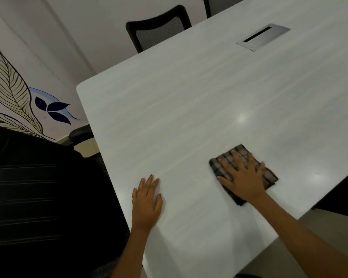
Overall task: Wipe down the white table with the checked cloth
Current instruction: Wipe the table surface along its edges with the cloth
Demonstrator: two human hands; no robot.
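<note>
The white table [189, 109] fills most of the view, slanting from lower left to upper right. A folded dark checked cloth [268, 174] lies flat on it near the right edge. My right hand [243, 175] presses down on the cloth with straight, spread fingers and covers its middle. My left hand [147, 199] rests flat on the bare tabletop near the left edge, fingers straight, holding nothing.
A silver cable hatch [262, 37] is set into the tabletop at the far end. A black mesh chair [159, 27] stands behind the far edge, with a second chair back at top right. A large black chair [38, 197] sits close against the left edge.
</note>
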